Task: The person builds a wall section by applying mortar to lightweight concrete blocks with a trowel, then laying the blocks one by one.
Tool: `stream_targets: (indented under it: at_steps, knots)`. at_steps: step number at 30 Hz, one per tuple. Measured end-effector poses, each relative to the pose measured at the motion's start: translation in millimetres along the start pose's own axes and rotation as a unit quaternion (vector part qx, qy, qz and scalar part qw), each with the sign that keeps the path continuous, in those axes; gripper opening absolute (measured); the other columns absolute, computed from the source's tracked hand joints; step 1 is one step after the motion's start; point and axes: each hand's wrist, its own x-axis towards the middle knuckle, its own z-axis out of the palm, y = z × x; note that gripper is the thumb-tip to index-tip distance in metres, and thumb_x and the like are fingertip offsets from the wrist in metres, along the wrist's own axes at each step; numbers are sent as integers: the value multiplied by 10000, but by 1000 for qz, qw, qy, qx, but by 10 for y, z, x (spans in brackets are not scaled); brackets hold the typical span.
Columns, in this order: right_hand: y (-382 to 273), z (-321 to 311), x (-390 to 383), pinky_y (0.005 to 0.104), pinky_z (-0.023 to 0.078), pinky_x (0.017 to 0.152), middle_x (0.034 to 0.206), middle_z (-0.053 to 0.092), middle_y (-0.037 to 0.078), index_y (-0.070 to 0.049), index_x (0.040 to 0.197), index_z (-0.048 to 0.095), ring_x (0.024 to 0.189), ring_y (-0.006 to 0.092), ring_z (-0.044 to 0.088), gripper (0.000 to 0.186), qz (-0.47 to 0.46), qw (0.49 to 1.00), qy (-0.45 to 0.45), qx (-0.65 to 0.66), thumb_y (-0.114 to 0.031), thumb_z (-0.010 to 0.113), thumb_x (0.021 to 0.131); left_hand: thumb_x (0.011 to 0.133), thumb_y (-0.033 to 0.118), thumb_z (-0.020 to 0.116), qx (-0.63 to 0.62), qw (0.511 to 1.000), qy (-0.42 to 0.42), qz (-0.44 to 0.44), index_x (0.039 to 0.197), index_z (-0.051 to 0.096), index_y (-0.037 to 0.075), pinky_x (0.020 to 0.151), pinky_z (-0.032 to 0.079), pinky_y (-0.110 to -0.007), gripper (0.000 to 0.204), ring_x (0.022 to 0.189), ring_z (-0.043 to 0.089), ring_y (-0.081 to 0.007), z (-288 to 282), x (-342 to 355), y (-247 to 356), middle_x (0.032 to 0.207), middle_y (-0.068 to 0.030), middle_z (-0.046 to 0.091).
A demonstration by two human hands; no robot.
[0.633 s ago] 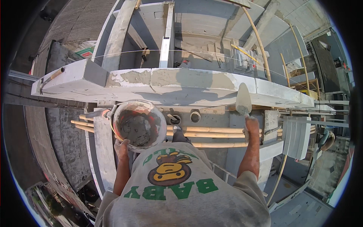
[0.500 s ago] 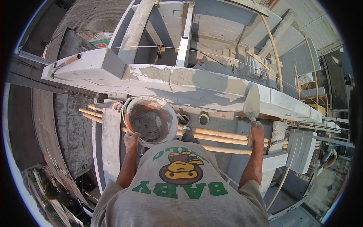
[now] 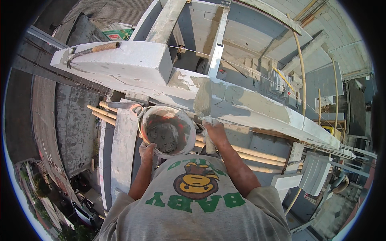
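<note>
My left hand (image 3: 147, 150) is closed on the near left rim of a round bucket (image 3: 189, 129), tilted so its mouth faces me. Grey wet mortar (image 3: 163, 136) lies inside. My right hand (image 3: 215, 132) is closed round the handle of a mortar-smeared trowel (image 3: 202, 98). Its blade points away from me, in front of the white block wall (image 3: 187, 96), just right of the bucket; whether it touches the wall I cannot tell. A mortar layer (image 3: 257, 102) covers part of the wall's top. To the left, a larger white block (image 3: 120, 66) stands on the wall.
A hammer-like tool with a wooden handle (image 3: 105, 47) lies on the larger block. A taut string runs above the wall. Bamboo poles (image 3: 257, 156) cross below my arms, beside a concrete beam (image 3: 124, 152). Walled rooms open beyond, with an upright bamboo pole (image 3: 300, 68).
My right hand has brought the trowel left along the wall, from the far right to beside the bucket. My left hand keeps hold of the bucket. The whole view has shifted a little.
</note>
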Motion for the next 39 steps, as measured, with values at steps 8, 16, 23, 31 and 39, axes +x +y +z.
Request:
stream_targets:
  at_steps: [8, 16, 23, 31, 39]
  knots:
    - [-505, 443, 384, 414, 515, 709, 923, 625, 252, 97, 1035, 568, 823, 342, 650, 478, -42, 976, 9, -215, -339, 592, 842, 737, 7, 587, -50, 999, 14, -1, 891, 599, 6, 632, 440, -234, 154, 650, 550, -104, -674, 371, 16, 768, -21, 604]
    - [-863, 728, 351, 432, 456, 914, 1071, 589, 337, 133, 1102, 548, 1042, 435, 577, 525, -37, 936, -44, -346, -316, 532, 830, 715, 22, 618, -38, 996, 71, -44, 822, 579, 39, 491, 380, -239, 115, 562, 497, -85, -770, 369, -123, 700, 6, 564]
    - [-814, 254, 212, 439, 461, 903, 1070, 606, 301, 79, 1085, 589, 1036, 417, 583, 495, -62, 881, -126, -451, -322, 560, 797, 698, 30, 630, 59, 996, 35, -54, 842, 592, 31, 530, 399, -248, 149, 575, 506, -91, -711, 480, -198, 703, 1, 571]
    - [264, -844, -359, 348, 518, 646, 856, 659, 143, 28, 1031, 626, 724, 222, 639, 380, 32, 987, -151, 34, -284, 616, 814, 715, 35, 611, 45, 996, 37, -66, 837, 597, 41, 575, 399, -241, 123, 608, 513, -95, -416, 231, -146, 719, 1, 582]
    - [843, -1781, -721, 246, 416, 363, 657, 561, 69, 15, 1058, 564, 420, 151, 512, 340, -12, 911, -54, 408, -272, 564, 878, 720, 77, 627, 106, 991, 12, -75, 792, 538, 81, 456, 364, -253, 114, 478, 448, -100, -60, 91, -50, 616, 7, 502]
